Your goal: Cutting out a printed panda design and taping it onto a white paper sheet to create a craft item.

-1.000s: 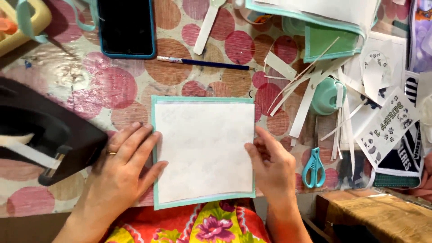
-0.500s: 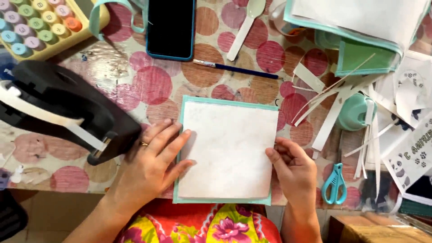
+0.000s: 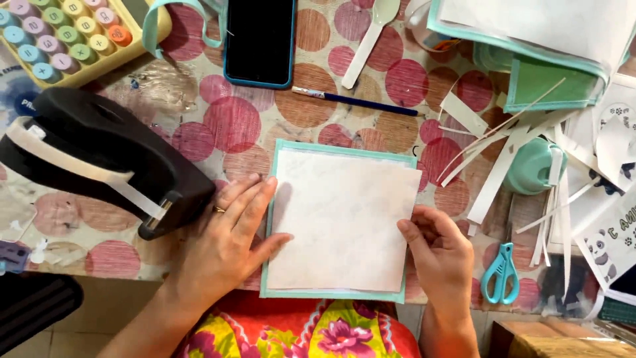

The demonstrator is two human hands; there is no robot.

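A white square sheet (image 3: 344, 219) lies on a slightly larger teal card (image 3: 338, 147) at the near table edge. My left hand (image 3: 228, 238) lies flat, fingers spread, with the fingertips and thumb pressing on the card's left edge; a ring is on one finger. My right hand (image 3: 437, 255) rests curled against the card's right edge, its fingertips touching the white sheet. Neither hand lifts anything.
A black tape dispenser (image 3: 99, 156) sits just left of my left hand. Beyond the card lie a dark phone (image 3: 260, 40), a blue pencil (image 3: 354, 101) and a white spoon (image 3: 368, 36). Teal scissors (image 3: 501, 272), paper strips (image 3: 503, 159), a teal roll (image 3: 533, 166) and stacked paper (image 3: 543, 33) crowd the right. A pastel-keyed calculator (image 3: 66, 33) is far left.
The view has shifted, so everything sits further right and lower in frame. My hands stay on the card's two edges; the right hand's fingers have curled in a little more.
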